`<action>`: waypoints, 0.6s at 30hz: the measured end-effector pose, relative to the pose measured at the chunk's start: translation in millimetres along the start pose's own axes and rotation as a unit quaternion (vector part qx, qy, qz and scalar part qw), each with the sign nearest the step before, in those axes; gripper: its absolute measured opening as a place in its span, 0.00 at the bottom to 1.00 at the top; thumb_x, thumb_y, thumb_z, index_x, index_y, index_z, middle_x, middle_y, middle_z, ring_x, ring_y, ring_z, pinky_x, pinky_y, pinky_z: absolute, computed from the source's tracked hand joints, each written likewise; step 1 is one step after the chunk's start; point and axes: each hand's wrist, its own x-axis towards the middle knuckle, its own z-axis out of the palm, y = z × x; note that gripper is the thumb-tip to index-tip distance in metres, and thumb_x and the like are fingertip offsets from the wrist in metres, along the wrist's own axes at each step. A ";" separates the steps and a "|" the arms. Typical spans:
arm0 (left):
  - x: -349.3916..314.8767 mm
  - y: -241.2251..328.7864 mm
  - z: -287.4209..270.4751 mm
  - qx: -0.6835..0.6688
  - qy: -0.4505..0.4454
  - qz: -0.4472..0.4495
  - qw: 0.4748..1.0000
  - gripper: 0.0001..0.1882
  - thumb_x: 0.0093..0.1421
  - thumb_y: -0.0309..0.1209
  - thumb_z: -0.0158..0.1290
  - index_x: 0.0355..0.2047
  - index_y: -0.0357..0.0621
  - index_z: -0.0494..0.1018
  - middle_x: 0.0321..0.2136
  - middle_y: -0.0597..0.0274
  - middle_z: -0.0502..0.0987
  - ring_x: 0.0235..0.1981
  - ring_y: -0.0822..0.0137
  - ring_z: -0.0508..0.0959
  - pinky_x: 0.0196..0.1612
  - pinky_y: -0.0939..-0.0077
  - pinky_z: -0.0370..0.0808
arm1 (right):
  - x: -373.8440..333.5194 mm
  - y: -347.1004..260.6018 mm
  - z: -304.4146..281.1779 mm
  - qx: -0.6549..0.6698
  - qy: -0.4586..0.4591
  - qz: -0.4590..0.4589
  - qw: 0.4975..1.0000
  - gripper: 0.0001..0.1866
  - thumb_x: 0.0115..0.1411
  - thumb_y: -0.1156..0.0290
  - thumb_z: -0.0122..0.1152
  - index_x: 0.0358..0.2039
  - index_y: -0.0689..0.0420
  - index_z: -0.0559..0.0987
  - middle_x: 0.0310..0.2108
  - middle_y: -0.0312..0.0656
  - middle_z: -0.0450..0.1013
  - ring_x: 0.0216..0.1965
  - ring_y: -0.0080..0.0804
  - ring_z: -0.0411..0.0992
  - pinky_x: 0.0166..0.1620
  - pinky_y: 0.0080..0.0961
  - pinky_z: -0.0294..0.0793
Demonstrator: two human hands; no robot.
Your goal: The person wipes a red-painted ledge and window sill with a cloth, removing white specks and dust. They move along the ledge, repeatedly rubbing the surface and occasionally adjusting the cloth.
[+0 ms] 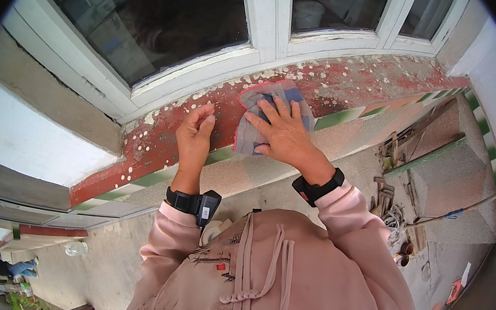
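A worn, red-painted window sill [160, 135], flaking and dotted with pale spots, runs along below white window frames. On it lies a grey-and-blue cloth [250, 129] with a pinkish-red edge. My right hand [286, 133] rests flat on the cloth with its fingers spread, pressing it against the sill; the cloth's underside is hidden. To the left, my left hand [195, 133] is raised over the sill's front edge, its fingers curled together and the thumb close to them. Nothing shows in it, and it stays apart from the cloth. Both wrists wear black straps.
Window glass [172, 15] in a white frame [277, 19] stands behind the sill. Green-and-white edging [339, 118] borders the sill's front. On the floor at right are wood scraps [383, 196] and a bundle of rope [396, 221]. At far left is another person [11, 267].
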 end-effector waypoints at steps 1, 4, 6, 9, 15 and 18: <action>-3.8 -5.2 -0.5 -0.034 0.017 -0.080 0.996 0.12 0.59 0.24 0.54 0.44 0.40 0.76 0.38 0.58 0.79 0.42 0.70 0.77 0.46 0.78 0.72 | -0.1 1.3 1.7 0.000 0.010 -0.007 1.000 0.44 0.36 0.56 0.76 0.58 0.39 0.69 0.60 0.43 0.58 0.61 0.51 0.55 0.59 0.57 0.50; -10.5 -13.2 -0.7 -0.028 0.014 -0.032 0.999 0.11 0.60 0.24 0.53 0.43 0.38 0.76 0.38 0.59 0.78 0.40 0.73 0.76 0.45 0.79 0.72 | -1.6 6.8 4.0 0.013 0.013 -0.017 1.000 0.43 0.35 0.56 0.76 0.56 0.38 0.70 0.58 0.44 0.60 0.61 0.53 0.57 0.59 0.59 0.50; -12.7 -13.6 -1.5 0.036 -0.009 -0.017 0.999 0.11 0.59 0.23 0.54 0.42 0.38 0.76 0.37 0.59 0.78 0.39 0.72 0.76 0.44 0.78 0.72 | -4.2 9.6 4.6 0.022 0.029 -0.024 0.999 0.43 0.34 0.56 0.76 0.56 0.38 0.71 0.58 0.43 0.61 0.60 0.53 0.57 0.58 0.59 0.51; -14.1 -12.6 -1.3 0.111 -0.012 0.022 0.993 0.11 0.58 0.22 0.54 0.42 0.37 0.76 0.36 0.59 0.78 0.38 0.69 0.77 0.44 0.78 0.72 | -9.8 18.3 4.5 0.022 0.055 -0.040 0.997 0.41 0.32 0.59 0.77 0.53 0.38 0.73 0.57 0.40 0.62 0.59 0.49 0.59 0.57 0.57 0.53; -15.0 -17.4 0.5 0.111 0.048 0.000 0.993 0.10 0.60 0.24 0.54 0.42 0.37 0.76 0.36 0.61 0.79 0.37 0.72 0.76 0.44 0.78 0.72 | -31.3 72.7 -5.9 0.041 0.077 -0.073 0.993 0.37 0.35 0.63 0.76 0.51 0.36 0.74 0.57 0.37 0.63 0.59 0.44 0.60 0.58 0.54 0.54; -15.7 -18.9 1.6 0.081 0.112 -0.045 0.989 0.09 0.61 0.24 0.53 0.42 0.36 0.76 0.36 0.65 0.78 0.37 0.75 0.74 0.43 0.81 0.71 | -45.2 114.1 -17.5 0.038 0.063 -0.076 0.994 0.37 0.35 0.63 0.75 0.51 0.36 0.74 0.57 0.37 0.63 0.60 0.43 0.60 0.59 0.54 0.54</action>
